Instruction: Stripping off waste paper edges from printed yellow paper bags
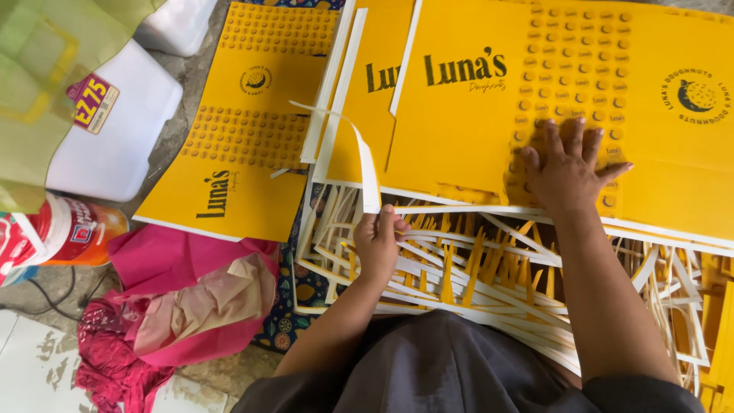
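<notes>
My right hand (pixel 567 168) lies flat, fingers spread, on a large yellow printed card sheet (pixel 474 130) in front of me. My left hand (pixel 378 241) pinches a thin white-and-yellow card strip (pixel 365 164) that curls upward from the sheet's near edge. Below both hands lies a heap of cut-away card strips and frames (pixel 474 271), white on one side and yellow on the other.
A stack of flat yellow die-cut box blanks (pixel 248 130) lies to the left. Further left are a white plastic container (pixel 118 130), a red-and-white tub (pixel 57 229), pink cloth and crumpled paper (pixel 183 298), and green fabric (pixel 38 61). A patterned mat (pixel 298 291) is underneath.
</notes>
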